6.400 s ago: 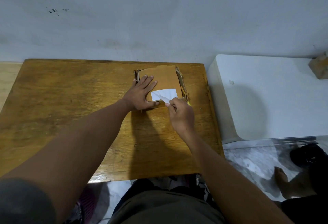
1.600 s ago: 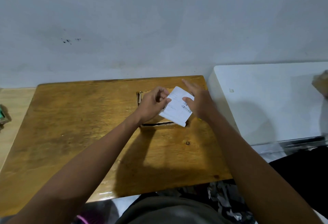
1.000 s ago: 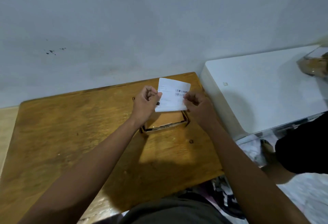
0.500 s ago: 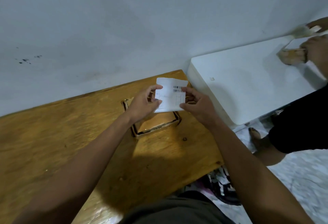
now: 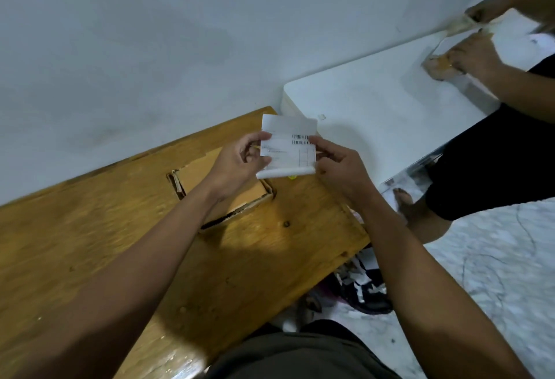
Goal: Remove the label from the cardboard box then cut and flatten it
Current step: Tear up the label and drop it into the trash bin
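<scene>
A white label [image 5: 289, 150] with barcodes is held in the air above the table, free of the box. My left hand [image 5: 240, 165] pinches its left edge and my right hand [image 5: 336, 168] pinches its right edge. The label's bottom edge curls up. Below and to the left, the low brown cardboard box [image 5: 207, 180] lies flat on the wooden table [image 5: 120, 252], partly hidden by my left wrist. Neither hand touches the box.
A white table [image 5: 375, 117] stands to the right of the wooden one. Another person's hands [image 5: 471, 54] work on a small box there, and their leg and foot [image 5: 408, 201] stand close by. Dark patterned things [image 5: 363, 288] lie on the marble floor.
The label was peeled off the box and lifted with both hands. In the last second the view has swung right and tilted; the label's lower edge has curled up.
</scene>
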